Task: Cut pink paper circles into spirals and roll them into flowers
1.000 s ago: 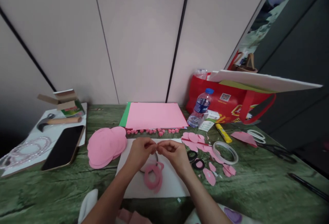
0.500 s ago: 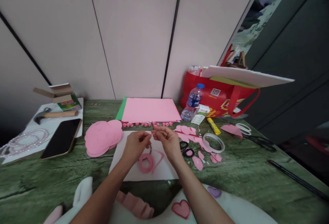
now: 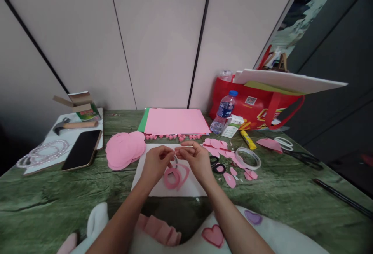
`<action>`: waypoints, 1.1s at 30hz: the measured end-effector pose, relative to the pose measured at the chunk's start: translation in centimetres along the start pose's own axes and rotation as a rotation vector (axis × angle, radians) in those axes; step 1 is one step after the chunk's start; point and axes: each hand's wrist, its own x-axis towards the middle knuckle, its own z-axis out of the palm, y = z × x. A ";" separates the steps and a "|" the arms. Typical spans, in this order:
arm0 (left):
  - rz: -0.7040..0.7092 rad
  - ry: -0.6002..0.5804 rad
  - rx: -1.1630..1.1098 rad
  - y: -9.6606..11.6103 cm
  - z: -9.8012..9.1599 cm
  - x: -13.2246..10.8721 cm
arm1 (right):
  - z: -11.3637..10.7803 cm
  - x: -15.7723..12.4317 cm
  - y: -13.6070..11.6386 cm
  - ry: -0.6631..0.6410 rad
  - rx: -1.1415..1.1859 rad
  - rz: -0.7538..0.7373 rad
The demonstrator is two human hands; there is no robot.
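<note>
My left hand (image 3: 157,162) and my right hand (image 3: 196,159) meet above a white sheet (image 3: 151,184) on the green table. Both pinch with closed fingers at something small and thin between them; I cannot make out what it is. Just below the fingertips a curled pink paper strip (image 3: 175,178) lies on or hangs over the sheet. A stack of pink paper circles (image 3: 124,155) lies left of my left hand.
Pink and green paper sheets (image 3: 175,121) lie at the back. Right: water bottle (image 3: 224,112), red bag (image 3: 256,106), yellow glue stick (image 3: 247,139), tape ring (image 3: 247,157), pink cut-outs (image 3: 230,180), scissors (image 3: 303,156). Left: phone (image 3: 83,149), hammer (image 3: 75,125), bead string (image 3: 43,153).
The head camera shifted, so the scene slid in frame. Both hands stay pinched together over the white sheet, and the pink strip has curled slightly differently beneath them.
</note>
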 end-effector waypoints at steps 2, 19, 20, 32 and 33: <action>-0.019 -0.015 -0.003 0.1 0.0 0.1 | -0.1 0.3 0.2 0.022 0.003 0.024; -0.065 -0.056 -0.106 0.3 -0.1 0.7 | -0.9 1.2 0.8 0.048 0.077 0.148; -0.063 -0.054 -0.108 0.4 -0.1 0.7 | -0.9 1.1 0.7 0.043 0.095 0.157; -0.086 -0.084 -0.152 0.3 0.1 0.7 | -0.9 1.2 0.5 -0.034 0.153 0.206; -0.082 -0.091 -0.146 0.2 0.2 0.6 | -0.9 1.1 0.6 -0.053 0.144 0.212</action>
